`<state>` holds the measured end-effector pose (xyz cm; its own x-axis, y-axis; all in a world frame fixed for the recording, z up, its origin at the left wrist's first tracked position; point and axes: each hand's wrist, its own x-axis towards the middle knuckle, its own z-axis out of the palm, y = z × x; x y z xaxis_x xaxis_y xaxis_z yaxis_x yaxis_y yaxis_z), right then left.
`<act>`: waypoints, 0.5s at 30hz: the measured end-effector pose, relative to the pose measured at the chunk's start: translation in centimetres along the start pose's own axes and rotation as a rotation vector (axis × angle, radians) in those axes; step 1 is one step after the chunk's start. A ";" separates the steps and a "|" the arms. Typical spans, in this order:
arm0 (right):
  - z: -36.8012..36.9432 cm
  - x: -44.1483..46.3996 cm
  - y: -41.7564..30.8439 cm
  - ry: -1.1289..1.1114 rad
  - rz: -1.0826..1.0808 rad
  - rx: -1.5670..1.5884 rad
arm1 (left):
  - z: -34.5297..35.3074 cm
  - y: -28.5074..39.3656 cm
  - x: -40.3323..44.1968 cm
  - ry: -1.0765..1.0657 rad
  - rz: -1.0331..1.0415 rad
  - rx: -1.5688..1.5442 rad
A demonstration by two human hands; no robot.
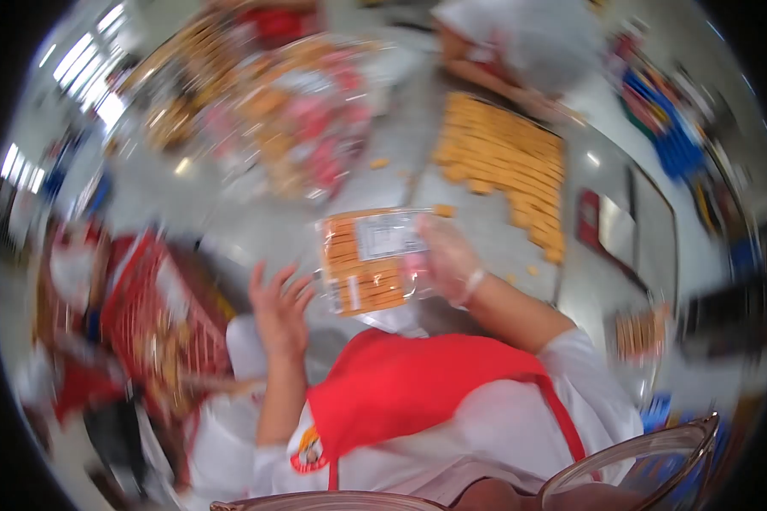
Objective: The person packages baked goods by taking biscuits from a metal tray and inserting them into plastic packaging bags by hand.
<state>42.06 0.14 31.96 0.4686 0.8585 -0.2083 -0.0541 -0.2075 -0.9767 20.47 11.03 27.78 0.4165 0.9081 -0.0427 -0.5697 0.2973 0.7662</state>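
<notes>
My right hand [448, 258], in a thin clear glove, grips the right edge of a clear plastic bag of orange-brown biscuit sticks [366, 277]. A white printed label [390, 235] lies on the upper part of that bag. Left of the bag, my left hand [283, 311] is raised with its fingers apart and nothing in it. Beyond my right hand, rows of loose biscuit sticks [503, 157] lie side by side on the metal table [413, 175]. A few single pieces lie near them.
A heap of filled clear bags [302, 119] covers the table's far left. A red plastic basket [166, 298] stands to my left. A co-worker in white [520, 43] leans over the far side of the biscuit rows. A red-handled scraper-like tool [590, 217] lies at the right.
</notes>
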 end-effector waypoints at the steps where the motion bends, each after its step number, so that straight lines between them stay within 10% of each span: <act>1: -1.2 -0.5 -0.6 0.072 0.035 0.157 | -0.4 -0.7 0.1 0.023 0.020 0.055; 6: -8.5 -3.1 0.2 0.392 0.022 0.817 | -2.4 -3.4 0.7 -0.140 -0.023 0.226; 15: -27.0 -18.5 -0.2 1.163 -0.896 0.990 | -0.7 -3.8 5.7 -0.328 0.133 0.394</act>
<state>57.23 -28.39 37.33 0.9521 -0.2981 0.0678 0.2895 0.8077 -0.5136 24.47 15.29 24.16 0.5941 0.7720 0.2261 -0.3499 -0.0051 0.9368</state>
